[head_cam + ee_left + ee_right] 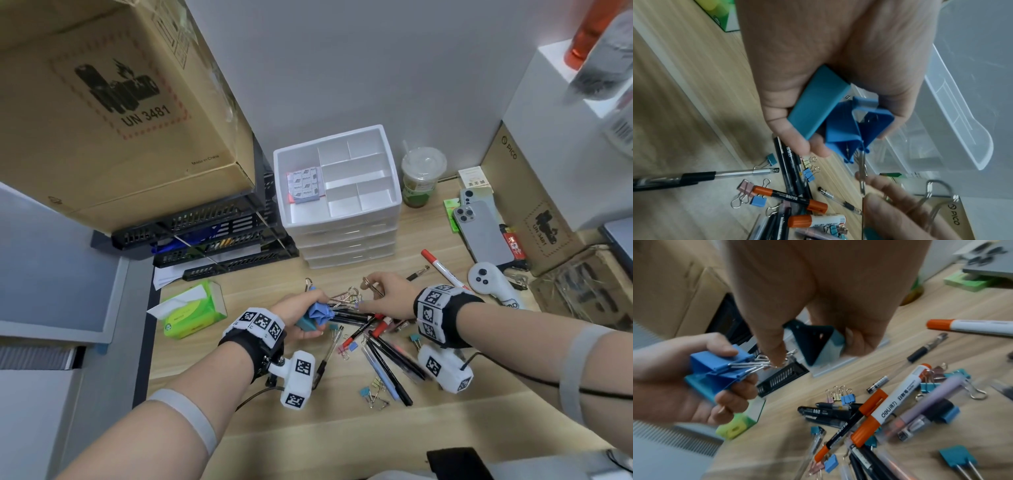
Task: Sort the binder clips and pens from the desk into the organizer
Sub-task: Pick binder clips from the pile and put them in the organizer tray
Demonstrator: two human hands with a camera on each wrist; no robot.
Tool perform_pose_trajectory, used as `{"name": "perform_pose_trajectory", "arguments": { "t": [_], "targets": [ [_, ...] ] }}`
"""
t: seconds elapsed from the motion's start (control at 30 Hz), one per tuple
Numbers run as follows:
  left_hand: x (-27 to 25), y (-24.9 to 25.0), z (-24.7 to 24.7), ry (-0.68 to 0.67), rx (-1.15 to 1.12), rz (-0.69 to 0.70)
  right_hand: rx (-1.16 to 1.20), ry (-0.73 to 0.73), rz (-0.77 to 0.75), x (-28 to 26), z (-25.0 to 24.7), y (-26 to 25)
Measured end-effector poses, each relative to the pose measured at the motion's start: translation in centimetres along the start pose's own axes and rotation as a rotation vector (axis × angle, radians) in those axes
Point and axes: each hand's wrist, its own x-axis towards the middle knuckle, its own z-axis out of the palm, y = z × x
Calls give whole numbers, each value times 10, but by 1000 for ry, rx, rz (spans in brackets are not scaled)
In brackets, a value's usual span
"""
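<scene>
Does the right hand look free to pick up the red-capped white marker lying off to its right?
Probably not yet. The marker lies unobstructed on the desk, but the right hand already grips a teal binder clip, so it would need to drop that first.

The big cardboard box on the black trays reads "UN 3481" and "Made in China". The cardboard box at the right carries "PICO" and a second "UN 3481" label. A white marker with an orange cap says "deli".
</scene>
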Motion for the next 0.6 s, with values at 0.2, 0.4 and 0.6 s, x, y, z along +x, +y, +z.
{"name": "perform_pose_trajectory", "arguments": {
  "t": [0.2,0.4,0.6],
  "targets": [
    [-8,9,6,-72,-36,-14,82,-109,-6,-4,1,-3],
    [-9,12,8,-71,3,-9,187,-24,-60,-1,-1,-5],
    [-10,15,8,-60,13,6,351,-23,-34,-3,-7,-13]
  ]
}}
